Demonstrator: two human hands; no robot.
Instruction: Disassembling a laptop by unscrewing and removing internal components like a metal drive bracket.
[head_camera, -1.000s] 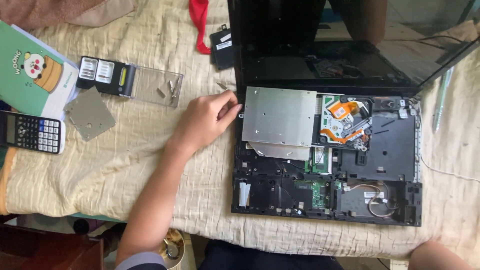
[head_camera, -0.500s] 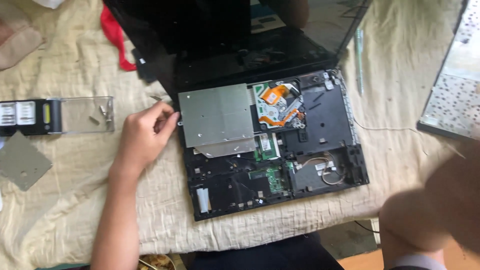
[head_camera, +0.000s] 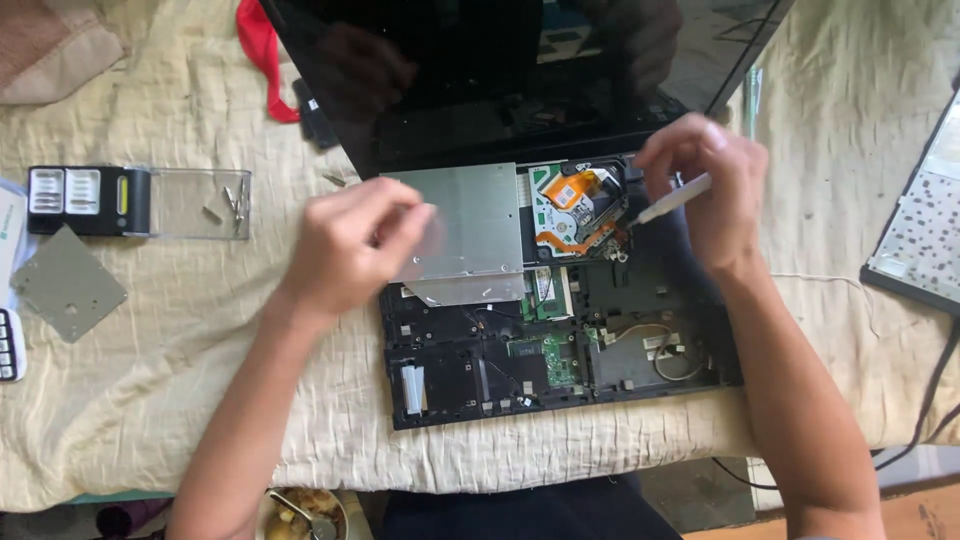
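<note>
Pinched between thumb and fingers, the right hand (head_camera: 712, 190) holds a slim white screwdriver (head_camera: 672, 200), its tip angled down at the orange ribbon cable and copper parts (head_camera: 572, 200) in the upper middle of the opened laptop base (head_camera: 560, 300). The left hand (head_camera: 350, 245) hovers over the left edge of the silver optical drive (head_camera: 470, 215), fingers curled in toward the thumb as though nipping something tiny; whether anything sits between them cannot be made out through the blur.

The laptop lies on a cream cloth (head_camera: 180, 400) with its keyboard cover off, so the green circuit boards and dark plastic bays show. Its dark screen (head_camera: 520, 70) leans back at the top of the view. Off to the left, well apart from the hands, rests a clear plastic case with a black end (head_camera: 140, 200), a few small screws or bits loose inside it, and just below that a grey square metal plate (head_camera: 68, 283). A red strap (head_camera: 262, 55) lies near the screen's left corner. At the far right edge lies a detached keyboard panel (head_camera: 920, 240).
</note>
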